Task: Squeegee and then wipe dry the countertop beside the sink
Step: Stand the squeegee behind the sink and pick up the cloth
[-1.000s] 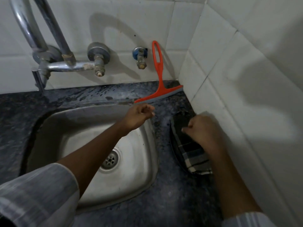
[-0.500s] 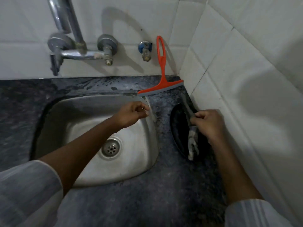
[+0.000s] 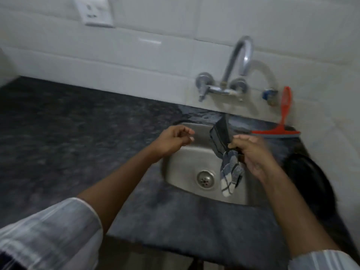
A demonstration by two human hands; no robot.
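My right hand (image 3: 251, 154) grips a checked dark cloth (image 3: 227, 162) above the steel sink (image 3: 185, 164); one end sticks up, the other hangs down over the basin. My left hand (image 3: 173, 141) hovers over the sink's left rim, fingers loosely curled, holding nothing. The orange squeegee (image 3: 280, 127) leans against the back wall at the right, blade on the counter. The dark speckled countertop (image 3: 68, 133) stretches far to the left of the sink.
A chrome wall tap (image 3: 231, 82) arches above the sink, with a small blue valve (image 3: 269, 95) to its right. A black round object (image 3: 309, 176) lies on the counter right of the sink. A white wall socket (image 3: 93, 12) sits at the upper left.
My right hand has lifted the cloth off the counter at the right and carried it over the sink. The view has swung left, showing the long counter. My left hand stays over the sink.
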